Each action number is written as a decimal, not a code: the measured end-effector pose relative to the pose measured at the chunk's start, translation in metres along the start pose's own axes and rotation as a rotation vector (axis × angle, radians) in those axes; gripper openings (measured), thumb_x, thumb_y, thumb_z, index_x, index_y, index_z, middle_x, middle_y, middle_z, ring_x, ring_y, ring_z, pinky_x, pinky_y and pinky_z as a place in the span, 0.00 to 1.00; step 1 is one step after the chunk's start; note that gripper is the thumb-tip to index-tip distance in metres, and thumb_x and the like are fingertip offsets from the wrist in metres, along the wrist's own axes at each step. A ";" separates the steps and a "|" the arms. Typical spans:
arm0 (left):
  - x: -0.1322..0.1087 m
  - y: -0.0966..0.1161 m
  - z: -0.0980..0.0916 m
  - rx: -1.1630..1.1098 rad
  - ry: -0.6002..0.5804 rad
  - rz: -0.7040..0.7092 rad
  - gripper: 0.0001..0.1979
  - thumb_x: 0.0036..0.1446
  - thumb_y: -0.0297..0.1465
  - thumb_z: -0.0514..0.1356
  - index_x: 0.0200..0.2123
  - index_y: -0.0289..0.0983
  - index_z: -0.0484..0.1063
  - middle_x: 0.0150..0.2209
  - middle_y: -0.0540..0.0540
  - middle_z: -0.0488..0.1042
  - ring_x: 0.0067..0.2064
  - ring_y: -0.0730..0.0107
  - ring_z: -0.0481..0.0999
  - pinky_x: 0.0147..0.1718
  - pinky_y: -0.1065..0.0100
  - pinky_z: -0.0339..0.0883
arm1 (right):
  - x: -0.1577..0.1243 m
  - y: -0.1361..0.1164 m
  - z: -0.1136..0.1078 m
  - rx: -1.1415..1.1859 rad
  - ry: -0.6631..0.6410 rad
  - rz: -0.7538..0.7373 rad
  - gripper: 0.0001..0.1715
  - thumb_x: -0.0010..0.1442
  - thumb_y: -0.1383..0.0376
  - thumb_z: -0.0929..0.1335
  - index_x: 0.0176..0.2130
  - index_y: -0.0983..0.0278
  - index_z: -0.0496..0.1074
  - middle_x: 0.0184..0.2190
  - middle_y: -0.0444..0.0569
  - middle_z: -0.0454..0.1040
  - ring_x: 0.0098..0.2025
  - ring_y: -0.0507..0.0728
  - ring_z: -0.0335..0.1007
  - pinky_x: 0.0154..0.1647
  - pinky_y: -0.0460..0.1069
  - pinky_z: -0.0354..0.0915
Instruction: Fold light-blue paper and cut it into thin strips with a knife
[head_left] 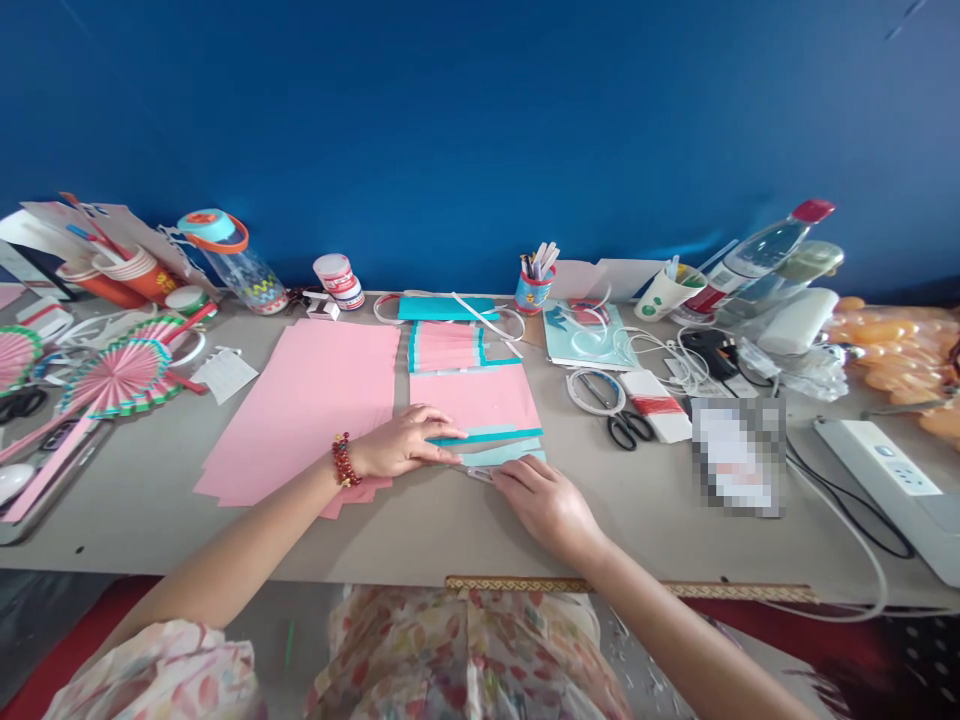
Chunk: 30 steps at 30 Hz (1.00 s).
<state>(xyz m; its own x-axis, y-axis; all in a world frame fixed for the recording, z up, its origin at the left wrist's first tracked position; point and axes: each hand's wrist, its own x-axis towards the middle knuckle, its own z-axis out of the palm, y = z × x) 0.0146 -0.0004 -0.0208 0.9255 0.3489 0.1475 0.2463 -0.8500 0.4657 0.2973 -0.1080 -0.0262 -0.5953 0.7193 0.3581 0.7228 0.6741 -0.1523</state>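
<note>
My left hand, with a red bead bracelet at the wrist, lies flat with its fingers stretched out. Its fingertips touch the lower left of a pink sheet edged with a teal strip. Just below that edge is a pale blue paper strip. My right hand is closed at the strip's lower edge, fingers together. At its fingertips shows a small, slim, pale object, mostly hidden, whose kind I cannot make out. A stack of pink paper lies left, partly under my left forearm.
Behind the sheet lie a pleated pink paper and a teal piece. Scissors, a glue gun and a power strip are on the right. Paper fans lie left. A bottle and pen cup stand behind.
</note>
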 end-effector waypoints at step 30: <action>-0.003 -0.004 0.001 0.039 -0.035 0.005 0.27 0.65 0.25 0.53 0.59 0.64 0.64 0.64 0.55 0.65 0.66 0.57 0.57 0.66 0.42 0.45 | 0.006 -0.012 0.006 0.012 -0.032 -0.005 0.13 0.67 0.71 0.62 0.46 0.65 0.74 0.39 0.52 0.75 0.40 0.58 0.66 0.41 0.52 0.68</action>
<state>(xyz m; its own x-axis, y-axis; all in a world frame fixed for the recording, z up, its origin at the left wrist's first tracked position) 0.0114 0.0015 -0.0240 0.9361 0.3313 0.1183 0.2523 -0.8666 0.4305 0.2831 -0.1103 -0.0276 -0.6100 0.7205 0.3296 0.7155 0.6797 -0.1615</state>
